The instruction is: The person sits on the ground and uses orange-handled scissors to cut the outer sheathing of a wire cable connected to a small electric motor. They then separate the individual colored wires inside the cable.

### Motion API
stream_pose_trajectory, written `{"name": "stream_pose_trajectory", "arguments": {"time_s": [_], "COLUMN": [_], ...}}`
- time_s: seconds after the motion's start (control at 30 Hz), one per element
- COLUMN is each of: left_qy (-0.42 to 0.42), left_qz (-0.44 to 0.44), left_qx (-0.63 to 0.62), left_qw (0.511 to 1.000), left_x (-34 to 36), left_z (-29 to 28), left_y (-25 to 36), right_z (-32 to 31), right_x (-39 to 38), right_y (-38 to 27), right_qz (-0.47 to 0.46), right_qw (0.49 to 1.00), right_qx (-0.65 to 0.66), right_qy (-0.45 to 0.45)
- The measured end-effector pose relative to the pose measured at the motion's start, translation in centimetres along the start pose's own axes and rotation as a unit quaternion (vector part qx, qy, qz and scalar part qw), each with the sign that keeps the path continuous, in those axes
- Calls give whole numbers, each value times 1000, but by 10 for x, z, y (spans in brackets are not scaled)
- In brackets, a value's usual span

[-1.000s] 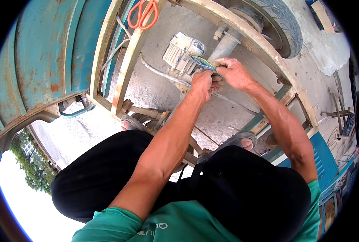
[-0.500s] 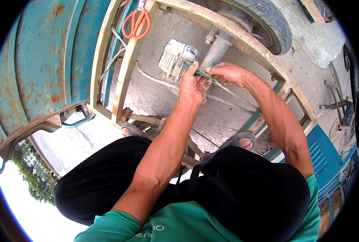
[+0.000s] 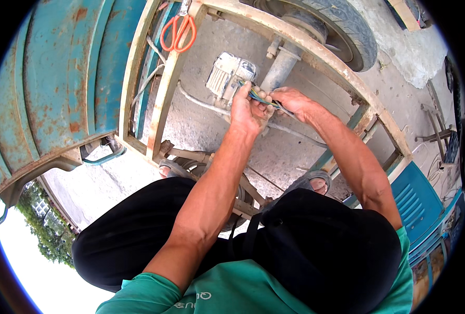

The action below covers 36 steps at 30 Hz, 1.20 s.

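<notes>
Between my hands runs a bundle of thin coloured wires (image 3: 261, 99), with blue, yellow-green and dark strands. My left hand (image 3: 248, 111) is closed around its left part, thumb on top. My right hand (image 3: 292, 102) pinches the wires at their right end, close to the left fingertips. Just beyond my left hand sits a finned, dusty, box-shaped metal unit (image 3: 227, 72), and the wires reach toward its lower right corner. A grey corrugated conduit (image 3: 201, 104) passes behind my left hand and comes out on the right.
Orange-handled scissors (image 3: 178, 34) hang on the rusty metal frame (image 3: 165, 89) at the upper left. A tyre (image 3: 342, 26) and a thick axle tube (image 3: 280, 68) lie beyond my hands. A rusty teal panel (image 3: 60, 68) fills the left, and a louvred blue panel (image 3: 415, 201) stands at right.
My right hand has shifted slightly nearer to my left along the wires, its fingers now more curled. The left hand keeps its hold, almost in place.
</notes>
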<state>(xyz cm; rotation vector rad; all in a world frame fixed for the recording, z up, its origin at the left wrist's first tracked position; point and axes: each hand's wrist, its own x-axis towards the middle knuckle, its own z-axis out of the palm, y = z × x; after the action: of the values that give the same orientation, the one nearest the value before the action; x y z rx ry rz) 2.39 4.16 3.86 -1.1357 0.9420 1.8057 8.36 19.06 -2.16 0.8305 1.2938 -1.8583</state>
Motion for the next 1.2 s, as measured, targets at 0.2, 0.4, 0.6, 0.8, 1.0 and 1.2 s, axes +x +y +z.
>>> {"name": "stream_pose_trajectory", "arguments": {"time_s": [0.2,0.4,0.6,0.8,1.0,1.2], "left_qy": [-24,-16,-16,-31,-43,-115], "left_qz": [3,-8,7,11,9,20], "left_qx": [33,53,65,21,-50,27], "left_qw": [999,998,998,999,998,993], "left_x": [7,7,8,6,-10,-6], "left_z": [-8,-4,-3,-13,-21,-39], "left_y": [2,5,3,1,-15,-12], "right_z": [22,18,11,3,-1,16], "right_x": [2,4,4,5,-5,-6], "right_y": [-4,-6,-14,-14,-30,-6], "right_qz": [-92,-93,-108,-115,33,-40], "right_qw": [936,923,909,916,986,979], "right_qx": [-279,-301,-337,-358,-161,-158], "right_qy": [192,218,219,140,11,122]}}
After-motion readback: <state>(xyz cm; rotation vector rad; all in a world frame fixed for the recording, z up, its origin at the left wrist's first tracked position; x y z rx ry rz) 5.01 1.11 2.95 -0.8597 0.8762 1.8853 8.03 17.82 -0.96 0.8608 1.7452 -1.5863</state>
